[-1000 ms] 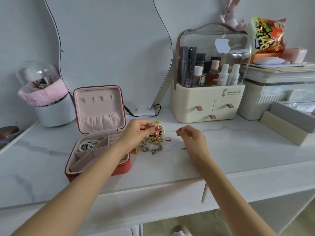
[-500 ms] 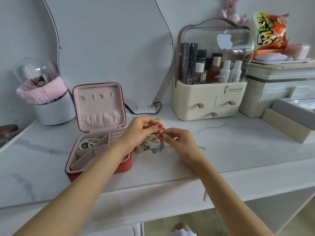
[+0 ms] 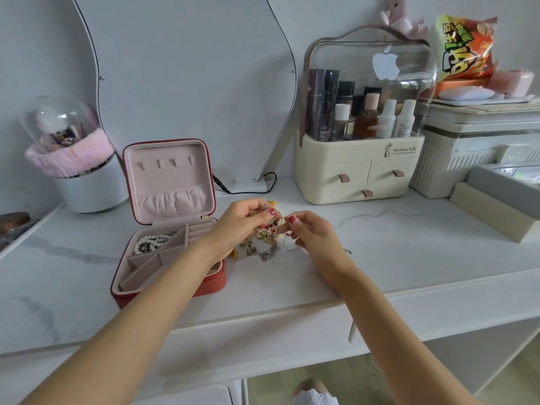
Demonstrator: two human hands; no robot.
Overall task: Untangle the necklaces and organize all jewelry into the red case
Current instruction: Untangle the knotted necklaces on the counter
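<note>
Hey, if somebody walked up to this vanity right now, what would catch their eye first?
Probably the two hands meeting mid-counter: the left hand and right hand both pinch a gold tangle of jewelry, part of it trailing onto the marble. Just left of them the red case stands open, with a pearl strand in its back-left compartment. Behind, on the right, a bright orange snack bag sits above the cream cosmetics organizer.
</note>
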